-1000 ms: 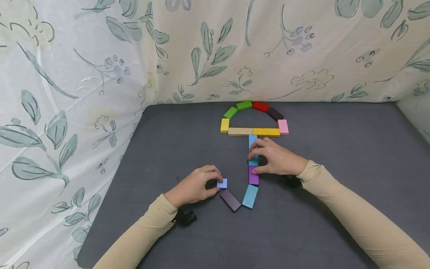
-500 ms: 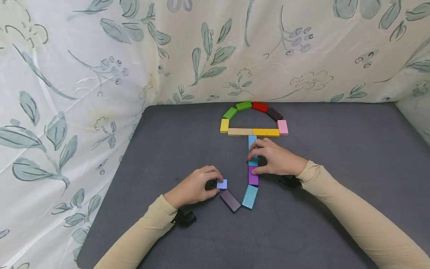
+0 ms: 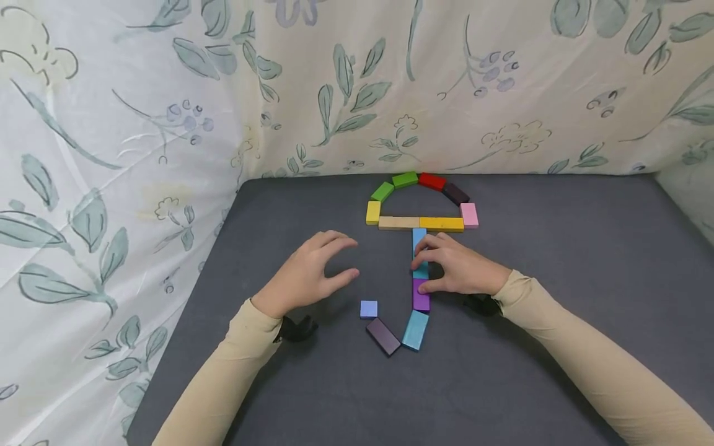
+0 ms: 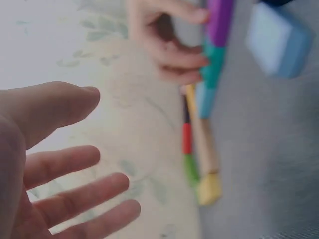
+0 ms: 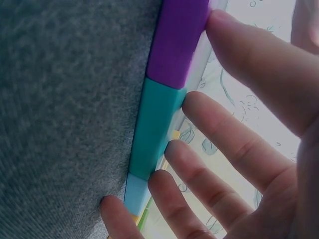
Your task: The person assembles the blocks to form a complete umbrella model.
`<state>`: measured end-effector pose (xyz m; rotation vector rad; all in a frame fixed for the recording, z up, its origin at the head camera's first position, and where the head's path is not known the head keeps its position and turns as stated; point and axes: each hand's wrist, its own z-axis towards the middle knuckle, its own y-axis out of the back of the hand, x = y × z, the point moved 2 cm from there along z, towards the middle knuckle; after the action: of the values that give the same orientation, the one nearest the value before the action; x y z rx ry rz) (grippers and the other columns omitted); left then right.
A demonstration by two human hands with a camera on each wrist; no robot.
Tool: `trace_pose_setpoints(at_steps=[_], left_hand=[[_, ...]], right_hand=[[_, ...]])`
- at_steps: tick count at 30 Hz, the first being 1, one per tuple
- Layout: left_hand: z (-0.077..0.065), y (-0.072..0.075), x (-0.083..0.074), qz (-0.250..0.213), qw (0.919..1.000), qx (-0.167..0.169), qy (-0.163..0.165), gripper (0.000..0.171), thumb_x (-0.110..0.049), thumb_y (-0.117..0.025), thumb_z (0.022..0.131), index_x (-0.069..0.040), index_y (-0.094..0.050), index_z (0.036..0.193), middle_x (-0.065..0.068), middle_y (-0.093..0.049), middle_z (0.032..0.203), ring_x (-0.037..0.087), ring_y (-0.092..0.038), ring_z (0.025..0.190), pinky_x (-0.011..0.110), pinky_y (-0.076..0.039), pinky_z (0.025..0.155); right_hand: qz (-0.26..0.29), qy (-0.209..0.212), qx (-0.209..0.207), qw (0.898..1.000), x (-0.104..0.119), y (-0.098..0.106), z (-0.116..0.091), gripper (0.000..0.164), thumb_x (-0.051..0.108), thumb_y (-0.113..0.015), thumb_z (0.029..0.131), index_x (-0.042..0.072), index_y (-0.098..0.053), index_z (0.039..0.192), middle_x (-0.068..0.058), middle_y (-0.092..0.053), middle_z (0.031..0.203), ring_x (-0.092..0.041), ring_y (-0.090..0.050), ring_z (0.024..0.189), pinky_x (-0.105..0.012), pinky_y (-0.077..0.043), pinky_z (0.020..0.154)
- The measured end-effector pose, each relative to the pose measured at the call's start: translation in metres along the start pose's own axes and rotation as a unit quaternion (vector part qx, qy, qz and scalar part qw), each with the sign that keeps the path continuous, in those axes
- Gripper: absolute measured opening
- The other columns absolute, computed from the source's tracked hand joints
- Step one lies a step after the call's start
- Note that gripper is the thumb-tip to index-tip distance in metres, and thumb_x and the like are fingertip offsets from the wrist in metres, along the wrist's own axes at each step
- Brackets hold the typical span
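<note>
My left hand point(image 3: 305, 271) hovers over the dark cloth with thumb and fingers spread, holding nothing. Below and to its right lies a small periwinkle block point(image 3: 369, 309), touching a dark purple block point(image 3: 383, 337) set at a slant. A light blue block point(image 3: 415, 330) continues the curve up to a straight column. On that column my right hand point(image 3: 463, 266) rests its fingertips: the thumb touches the purple block point(image 5: 177, 45), and other fingers touch the teal block point(image 5: 157, 127). A sky blue block point(image 3: 419, 236) tops the column, partly covered by the fingers.
Above the column, a tan block point(image 3: 398, 223) and an orange block point(image 3: 442, 224) form a bar. An arch of yellow, green, red, dark and pink blocks point(image 3: 470, 215) curves over it. A floral cloth point(image 3: 357, 87) hangs behind the grey surface point(image 3: 357, 396).
My left hand has let go of the periwinkle block and moved up and slightly left, its fingers spreading. The block stays in place. My right hand keeps its position on the column.
</note>
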<state>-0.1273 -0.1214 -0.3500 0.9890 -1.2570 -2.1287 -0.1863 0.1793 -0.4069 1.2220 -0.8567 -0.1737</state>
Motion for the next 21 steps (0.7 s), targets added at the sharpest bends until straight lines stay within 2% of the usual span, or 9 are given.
trace_pose_setpoints(at_steps=[6,9,12,16,21], left_hand=[[0.021,0.012,-0.009,0.017,0.9996,-0.019,0.007,0.051,-0.042,-0.069,0.100,-0.010,-0.065,0.140,0.010,-0.061,0.142,0.028,-0.056,0.133,0.052,-0.042,0.115],[0.030,0.014,-0.014,0.027,0.9993,-0.014,0.023,0.056,-0.047,-0.063,0.102,-0.012,-0.062,0.145,0.010,-0.055,0.152,0.031,-0.048,0.142,0.055,-0.035,0.120],[0.039,0.014,-0.019,0.033,0.9984,0.003,0.045,0.063,-0.054,-0.059,0.102,-0.016,-0.056,0.151,0.009,-0.046,0.162,0.034,-0.036,0.153,0.063,-0.023,0.125],[0.051,0.012,-0.024,0.037,0.9968,0.019,0.068,0.069,-0.061,-0.056,0.100,-0.022,-0.050,0.157,0.004,-0.035,0.169,0.034,-0.023,0.160,0.075,-0.012,0.122],[0.066,0.012,-0.029,0.044,0.9962,0.022,0.072,0.075,-0.065,-0.057,0.099,-0.027,-0.042,0.161,0.003,-0.029,0.172,0.035,-0.015,0.162,0.080,-0.009,0.118]], right_hand=[[-0.004,0.005,0.000,1.000,0.000,-0.002,-0.002,0.037,0.030,-0.092,0.080,0.018,-0.078,0.112,-0.004,-0.062,0.123,-0.024,-0.050,0.114,-0.043,-0.054,0.093],[-0.001,0.001,0.004,1.000,0.000,-0.002,-0.002,0.037,0.031,-0.092,0.080,0.019,-0.078,0.112,-0.004,-0.061,0.123,-0.024,-0.050,0.114,-0.043,-0.054,0.093],[0.000,-0.002,0.008,1.000,0.001,-0.003,-0.002,0.037,0.031,-0.092,0.081,0.019,-0.078,0.113,-0.004,-0.061,0.124,-0.024,-0.050,0.115,-0.043,-0.055,0.094],[-0.002,0.001,0.009,1.000,0.001,-0.002,-0.002,0.037,0.031,-0.092,0.081,0.019,-0.078,0.112,-0.004,-0.061,0.124,-0.024,-0.050,0.114,-0.043,-0.055,0.093],[-0.007,0.008,0.003,1.000,0.002,-0.001,-0.002,0.036,0.032,-0.092,0.080,0.019,-0.078,0.111,-0.004,-0.061,0.123,-0.024,-0.050,0.111,-0.042,-0.054,0.091]])
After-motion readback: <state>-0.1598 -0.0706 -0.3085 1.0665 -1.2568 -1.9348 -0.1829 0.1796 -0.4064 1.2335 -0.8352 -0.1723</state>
